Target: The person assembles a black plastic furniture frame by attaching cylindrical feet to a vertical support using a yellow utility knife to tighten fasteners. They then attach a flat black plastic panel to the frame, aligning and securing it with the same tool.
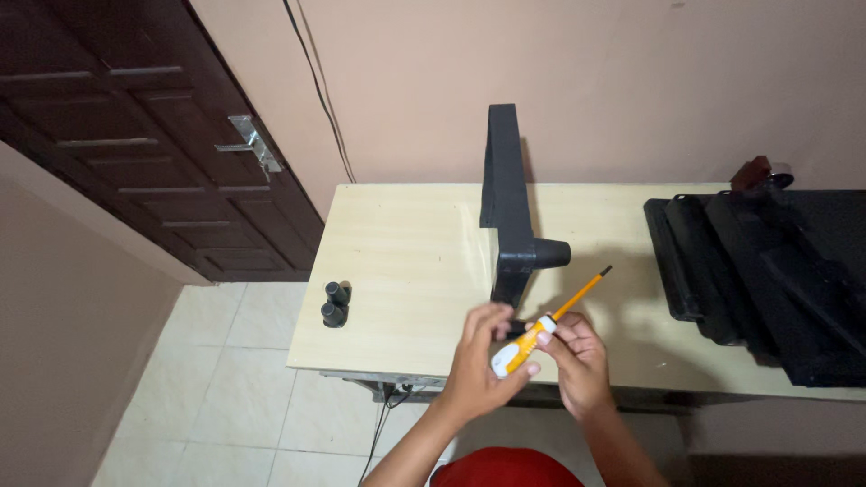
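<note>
My left hand point(480, 361) and my right hand point(580, 356) meet over the near edge of a pale wooden table point(406, 252). Together they grip a screwdriver point(550, 320) with an orange and white handle and an orange shaft that points up and right. My left fingers wrap the butt of the handle; my right fingers pinch it near the shaft. Just behind the hands a black L-shaped plastic part point(510, 203) stands upright on the table, with a short round stub sticking out to the right.
Two small black cylinders point(336, 304) sit near the table's left edge. A stack of black plastic panels point(767, 271) fills the table's right side. A dark wooden door point(135, 126) is at the left, a cable point(320, 90) hangs down the wall, and the floor point(225, 397) is tiled.
</note>
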